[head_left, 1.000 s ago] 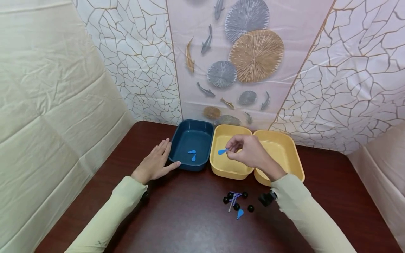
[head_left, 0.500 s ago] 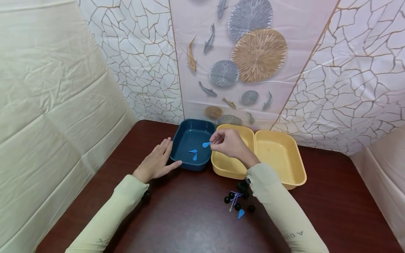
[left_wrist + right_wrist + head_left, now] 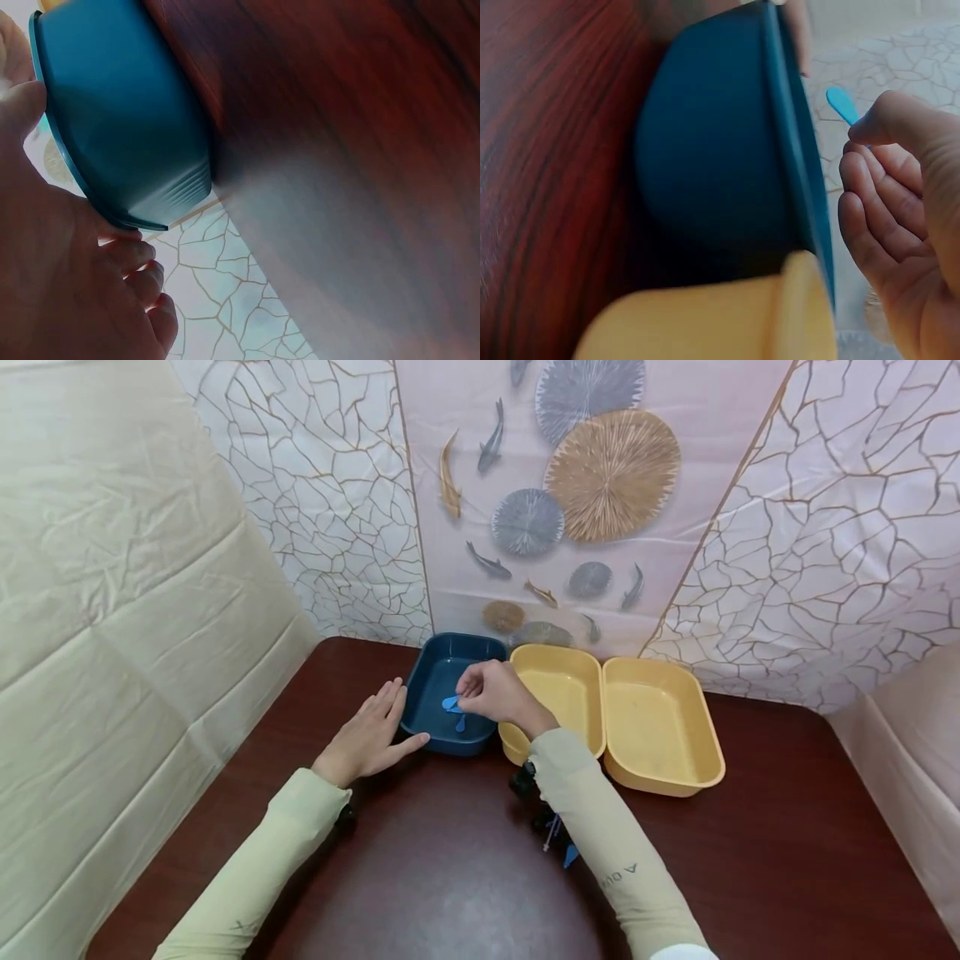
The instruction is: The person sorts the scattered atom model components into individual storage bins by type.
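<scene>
My right hand is over the dark blue tray, pinching a small blue teardrop-shaped piece between thumb and fingertips. In the right wrist view the piece sticks out past the thumb, above the tray's rim. Beneath it in the head view, another blue teardrop piece lies on the tray's floor; a further one there is mostly hidden. My left hand rests at the tray's left side with fingers extended and thumb at the near corner. The left wrist view shows the thumb and fingers right at the tray's rim.
Two yellow trays stand side by side to the right of the blue one. On the table, partly hidden by the right sleeve, lie a blue teardrop piece, a thin pale stick and dark round pieces. A patterned cloth hangs behind.
My right hand has carried the blue teardrop piece left, from over the middle yellow tray to over the blue tray. The left hand has stayed at the blue tray's side.
</scene>
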Action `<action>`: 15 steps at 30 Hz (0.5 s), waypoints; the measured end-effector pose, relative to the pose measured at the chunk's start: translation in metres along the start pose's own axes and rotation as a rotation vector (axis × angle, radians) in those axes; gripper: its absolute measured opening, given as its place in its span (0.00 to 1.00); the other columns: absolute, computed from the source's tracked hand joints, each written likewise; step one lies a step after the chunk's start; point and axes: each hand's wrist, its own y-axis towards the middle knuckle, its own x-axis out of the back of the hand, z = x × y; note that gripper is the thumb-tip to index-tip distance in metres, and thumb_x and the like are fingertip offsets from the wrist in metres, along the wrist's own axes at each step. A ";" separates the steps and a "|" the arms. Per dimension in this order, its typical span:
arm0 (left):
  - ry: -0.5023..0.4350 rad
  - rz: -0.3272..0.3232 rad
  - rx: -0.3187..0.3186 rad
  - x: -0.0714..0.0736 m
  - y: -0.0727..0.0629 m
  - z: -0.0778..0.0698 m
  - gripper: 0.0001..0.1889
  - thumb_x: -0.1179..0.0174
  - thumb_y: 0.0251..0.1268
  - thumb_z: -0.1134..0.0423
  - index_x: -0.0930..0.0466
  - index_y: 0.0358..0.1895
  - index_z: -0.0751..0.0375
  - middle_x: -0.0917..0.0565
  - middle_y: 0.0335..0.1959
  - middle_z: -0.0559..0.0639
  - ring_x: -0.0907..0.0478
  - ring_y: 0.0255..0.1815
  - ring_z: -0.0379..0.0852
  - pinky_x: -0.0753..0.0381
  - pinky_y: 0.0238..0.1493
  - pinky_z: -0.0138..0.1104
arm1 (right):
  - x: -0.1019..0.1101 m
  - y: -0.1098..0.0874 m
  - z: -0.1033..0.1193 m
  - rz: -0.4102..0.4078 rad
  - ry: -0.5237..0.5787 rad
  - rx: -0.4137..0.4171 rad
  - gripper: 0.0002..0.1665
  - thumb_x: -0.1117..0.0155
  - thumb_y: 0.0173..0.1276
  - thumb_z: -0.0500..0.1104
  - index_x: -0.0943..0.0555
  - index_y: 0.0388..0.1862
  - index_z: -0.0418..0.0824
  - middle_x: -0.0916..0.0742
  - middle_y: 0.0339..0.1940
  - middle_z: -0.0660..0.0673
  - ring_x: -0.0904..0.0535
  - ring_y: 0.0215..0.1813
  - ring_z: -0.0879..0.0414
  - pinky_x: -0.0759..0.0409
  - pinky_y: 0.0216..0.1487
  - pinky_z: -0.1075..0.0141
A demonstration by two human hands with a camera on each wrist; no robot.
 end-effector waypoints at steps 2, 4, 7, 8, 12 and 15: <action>0.010 -0.002 0.001 0.001 0.001 0.000 0.53 0.53 0.76 0.29 0.55 0.86 0.68 0.55 0.89 0.62 0.56 0.90 0.62 0.49 0.87 0.57 | -0.005 0.004 -0.001 0.019 -0.034 0.002 0.03 0.25 0.66 0.37 0.12 0.36 0.40 0.09 0.34 0.46 0.13 0.35 0.59 0.10 0.45 0.68; 0.010 -0.005 -0.002 0.001 0.002 0.000 0.53 0.52 0.76 0.29 0.55 0.86 0.68 0.55 0.89 0.62 0.56 0.90 0.62 0.49 0.87 0.57 | -0.009 0.006 -0.002 0.040 -0.057 -0.008 0.03 0.25 0.66 0.37 0.12 0.36 0.40 0.08 0.35 0.46 0.12 0.36 0.59 0.10 0.45 0.68; 0.010 0.000 -0.006 0.001 0.003 -0.001 0.53 0.53 0.76 0.29 0.55 0.86 0.68 0.55 0.89 0.62 0.56 0.90 0.61 0.50 0.87 0.56 | -0.013 0.008 -0.003 0.072 -0.104 -0.015 0.04 0.25 0.68 0.37 0.12 0.40 0.39 0.08 0.38 0.45 0.11 0.39 0.58 0.10 0.47 0.67; 0.008 0.003 -0.005 0.001 0.003 -0.002 0.53 0.53 0.76 0.29 0.56 0.86 0.68 0.56 0.89 0.62 0.56 0.90 0.61 0.50 0.87 0.56 | -0.014 0.008 -0.004 0.080 -0.119 -0.016 0.05 0.25 0.69 0.38 0.11 0.42 0.38 0.08 0.39 0.45 0.11 0.40 0.58 0.10 0.48 0.67; 0.005 0.014 0.006 0.001 0.002 -0.002 0.53 0.53 0.76 0.29 0.56 0.86 0.68 0.56 0.89 0.62 0.57 0.90 0.61 0.50 0.87 0.56 | -0.013 0.007 -0.003 0.091 -0.139 0.004 0.13 0.26 0.71 0.39 0.11 0.50 0.35 0.07 0.44 0.43 0.09 0.45 0.56 0.10 0.53 0.64; -0.002 0.016 0.012 0.001 0.000 -0.002 0.53 0.52 0.76 0.30 0.56 0.86 0.68 0.55 0.89 0.62 0.57 0.90 0.61 0.50 0.87 0.56 | -0.007 0.004 0.002 0.087 -0.109 0.025 0.14 0.26 0.70 0.39 0.12 0.52 0.34 0.07 0.46 0.42 0.09 0.47 0.54 0.10 0.54 0.63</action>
